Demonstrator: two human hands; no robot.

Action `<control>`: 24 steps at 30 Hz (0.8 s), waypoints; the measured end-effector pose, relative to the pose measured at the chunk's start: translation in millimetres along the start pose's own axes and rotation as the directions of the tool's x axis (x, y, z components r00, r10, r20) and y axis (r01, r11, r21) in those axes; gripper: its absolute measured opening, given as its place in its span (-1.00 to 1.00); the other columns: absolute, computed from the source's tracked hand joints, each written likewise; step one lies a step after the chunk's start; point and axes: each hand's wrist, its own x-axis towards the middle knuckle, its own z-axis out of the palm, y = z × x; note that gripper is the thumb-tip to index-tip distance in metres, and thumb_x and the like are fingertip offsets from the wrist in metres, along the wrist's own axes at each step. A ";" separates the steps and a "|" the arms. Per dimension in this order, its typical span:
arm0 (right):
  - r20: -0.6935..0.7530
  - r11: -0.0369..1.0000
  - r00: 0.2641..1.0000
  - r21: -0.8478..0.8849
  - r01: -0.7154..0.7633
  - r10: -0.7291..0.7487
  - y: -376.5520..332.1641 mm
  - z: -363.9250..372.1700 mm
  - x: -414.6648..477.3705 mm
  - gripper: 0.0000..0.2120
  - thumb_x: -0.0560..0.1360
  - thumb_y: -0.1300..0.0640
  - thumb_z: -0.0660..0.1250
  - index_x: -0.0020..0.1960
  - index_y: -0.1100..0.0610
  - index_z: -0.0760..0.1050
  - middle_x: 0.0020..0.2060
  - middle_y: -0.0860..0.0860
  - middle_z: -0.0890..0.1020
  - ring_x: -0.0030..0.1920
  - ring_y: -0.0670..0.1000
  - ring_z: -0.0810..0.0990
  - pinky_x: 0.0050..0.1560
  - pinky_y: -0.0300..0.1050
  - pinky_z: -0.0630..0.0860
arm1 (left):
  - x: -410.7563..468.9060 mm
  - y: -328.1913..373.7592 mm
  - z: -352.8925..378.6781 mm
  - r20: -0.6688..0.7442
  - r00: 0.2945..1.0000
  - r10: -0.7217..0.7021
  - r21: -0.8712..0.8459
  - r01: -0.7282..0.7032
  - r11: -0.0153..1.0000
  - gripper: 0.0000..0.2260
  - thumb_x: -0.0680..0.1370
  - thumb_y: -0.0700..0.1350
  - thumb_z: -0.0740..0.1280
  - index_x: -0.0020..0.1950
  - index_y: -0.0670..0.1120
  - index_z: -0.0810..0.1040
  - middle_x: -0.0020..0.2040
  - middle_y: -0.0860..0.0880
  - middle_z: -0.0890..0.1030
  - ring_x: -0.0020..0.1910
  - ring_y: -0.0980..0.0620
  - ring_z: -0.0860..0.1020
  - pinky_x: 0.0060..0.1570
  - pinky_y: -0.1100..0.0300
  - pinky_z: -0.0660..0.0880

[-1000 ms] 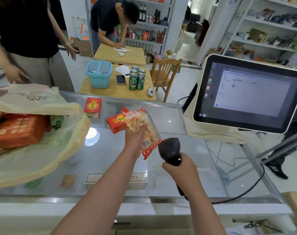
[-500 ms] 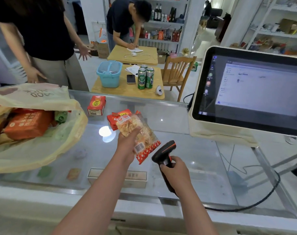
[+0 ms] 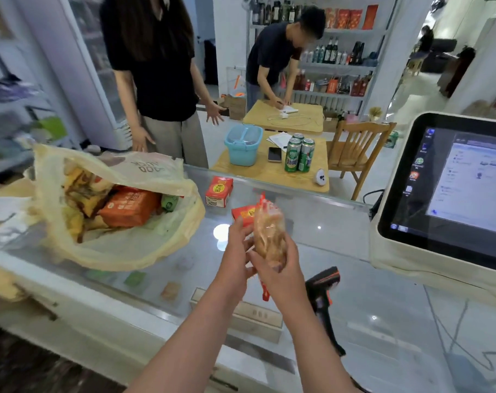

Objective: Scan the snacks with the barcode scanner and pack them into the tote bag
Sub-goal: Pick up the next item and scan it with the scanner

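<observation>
Head view showed the right hand (image 3: 280,275) gripping the snack packet (image 3: 269,236), fingers curled, above the worktop (image 3: 383,321); the left hand (image 3: 236,248) touched it with straight fingers. Inverted print on the tote bag (image 3: 144,251) partly read "OOD".

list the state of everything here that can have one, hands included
tote bag: open, lying on the counter, snacks inside
snack packet: upright, held off the counter
right hand: grips the packet's lower end
left hand: against the packet's side, grip unclear
barcode scanner: lying on the counter, unheld
red carton: standing upright on the counter
red box: behind the packet, partly hidden
screen: on, showing a window
</observation>
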 end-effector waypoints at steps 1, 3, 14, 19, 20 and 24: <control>0.011 0.999 1.000 0.045 -0.025 0.025 1.9 8.5 4.0 -0.42 0.39 -0.03 0.49 0.27 -0.24 0.24 0.04 -0.25 0.54 0.00 -0.29 0.55 -0.06 -0.28 0.49 | -4.7 5.7 -8.2 -0.018 1.000 0.015 0.031 -0.014 0.999 -0.52 0.60 0.25 0.00 0.18 0.02 0.57 0.10 0.01 0.63 0.08 0.02 0.60 -0.08 0.11 0.51; 0.045 0.991 0.998 0.121 -0.058 0.053 4.3 25.2 10.1 -0.39 0.40 0.05 0.50 0.29 -0.15 0.23 0.00 -0.22 0.56 -0.02 -0.24 0.58 -0.08 -0.27 0.50 | -11.9 18.2 -26.6 -0.049 0.997 0.054 0.105 -0.048 0.993 -0.56 0.63 0.20 0.00 0.06 0.02 0.61 0.03 0.05 0.63 0.05 0.06 0.59 -0.06 0.09 0.55; 0.648 0.924 0.725 0.085 -0.373 0.233 -5.1 108.5 19.2 -0.35 0.12 0.11 0.58 0.20 0.05 0.52 0.05 0.12 0.68 0.04 0.19 0.66 0.09 0.13 0.57 | 3.0 109.9 -190.9 -0.511 0.842 0.174 0.069 -0.162 0.984 -0.63 0.52 0.23 0.29 0.05 -0.06 0.59 -0.12 0.00 0.66 -0.19 0.05 0.61 -0.21 0.14 0.54; 0.674 0.916 0.680 0.012 -0.401 0.289 -23.6 157.6 31.1 -0.42 0.23 0.17 0.50 0.23 0.04 0.47 0.03 0.14 0.68 0.00 0.18 0.68 -0.06 0.04 0.60 | 20.5 166.0 -224.0 -0.373 0.918 0.134 0.190 -0.066 0.980 -0.40 0.38 0.44 0.25 0.13 -0.03 0.55 0.02 -0.02 0.66 -0.01 -0.01 0.62 0.03 0.03 0.54; 0.671 0.915 0.686 0.025 -0.402 0.283 -28.5 168.1 34.3 -0.41 0.23 0.16 0.51 0.24 0.03 0.47 0.03 0.14 0.69 -0.02 0.16 0.68 -0.11 0.02 0.60 | 23.6 177.8 -224.4 -0.321 0.939 0.127 0.242 -0.049 0.969 -0.38 0.35 0.47 0.25 0.11 -0.01 0.55 0.00 -0.03 0.66 -0.01 -0.03 0.63 0.07 -0.01 0.54; 0.534 0.894 0.810 0.201 -0.400 0.243 -45.8 204.6 56.1 -0.58 0.31 0.18 0.49 0.14 0.17 0.50 -0.11 0.11 0.70 -0.15 0.05 0.68 -0.09 0.02 0.62 | 43.3 214.5 -220.2 -0.200 0.970 0.140 0.401 -0.049 0.915 -0.59 0.50 0.28 0.28 0.01 -0.05 0.55 -0.14 -0.04 0.66 -0.15 0.00 0.65 0.00 0.00 0.61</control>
